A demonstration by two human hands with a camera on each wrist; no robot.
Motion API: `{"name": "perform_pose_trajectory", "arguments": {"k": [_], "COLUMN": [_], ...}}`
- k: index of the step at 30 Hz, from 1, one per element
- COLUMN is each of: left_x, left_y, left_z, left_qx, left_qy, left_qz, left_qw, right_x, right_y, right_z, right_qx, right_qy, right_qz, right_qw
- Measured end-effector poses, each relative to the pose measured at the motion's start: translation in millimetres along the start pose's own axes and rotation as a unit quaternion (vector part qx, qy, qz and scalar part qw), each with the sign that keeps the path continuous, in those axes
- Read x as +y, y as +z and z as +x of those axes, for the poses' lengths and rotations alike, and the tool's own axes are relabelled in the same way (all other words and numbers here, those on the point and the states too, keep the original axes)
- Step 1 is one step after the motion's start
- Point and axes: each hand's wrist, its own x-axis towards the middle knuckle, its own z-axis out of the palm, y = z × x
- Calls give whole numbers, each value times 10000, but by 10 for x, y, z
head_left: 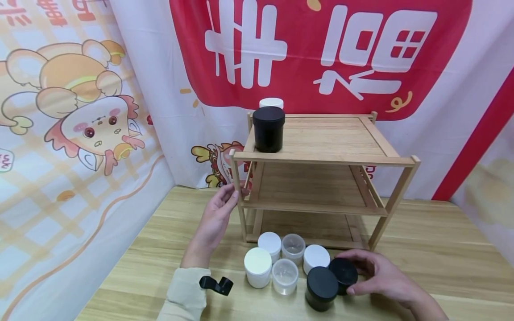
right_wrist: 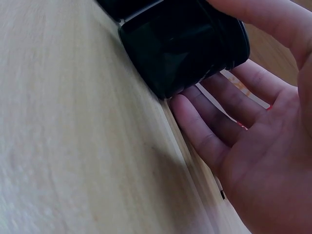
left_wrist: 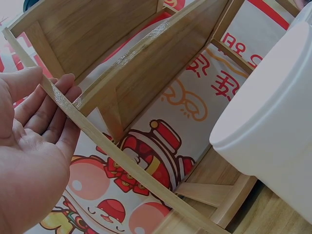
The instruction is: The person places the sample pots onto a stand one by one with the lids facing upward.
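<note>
My left hand (head_left: 220, 209) holds the front left post of a three-tier wooden shelf rack (head_left: 313, 157), thumb in front and fingers behind; the left wrist view shows the thumb and fingertips around the post (left_wrist: 87, 124). On the table, my right hand (head_left: 379, 275) grips a black jar (head_left: 343, 273) between thumb and fingers. From the right wrist camera, that jar (right_wrist: 180, 48) stands at the tabletop with fingers along its side. Touching it on the left is another lidded black jar (head_left: 322, 285). White lidded jars (head_left: 258, 264) and two clear cups (head_left: 285, 275) stand nearby.
A black jar (head_left: 268, 130) stands at the left of the rack's top tier, with a white-lidded jar (head_left: 271, 102) behind it. Printed cloth (head_left: 140, 53) hangs behind and to the left. A black band (head_left: 217, 284) sits on the left sleeve.
</note>
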Motion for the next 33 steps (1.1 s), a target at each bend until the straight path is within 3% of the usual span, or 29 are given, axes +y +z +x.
{"name": "perform_pose_trajectory", "arguments": {"k": [17,24,33], "left_x": [3,3,8], "left_y": [6,12,13], "left_z": [-1,-14,-15], "left_qx": [86,91,106], "left_qy": [-51,-42,-73], "left_qz": [-1,23,10], "left_qw": [9999,9999,9999], "right_x": [10,30,-34], "right_y": [-3,18,22], "right_z": [-1,-21,-32], "right_qx": [58,287,537], "right_qy": [8,-395,-565], "right_qz": [-26,-61,-292], "right_qw": [10000,9988,9965]}}
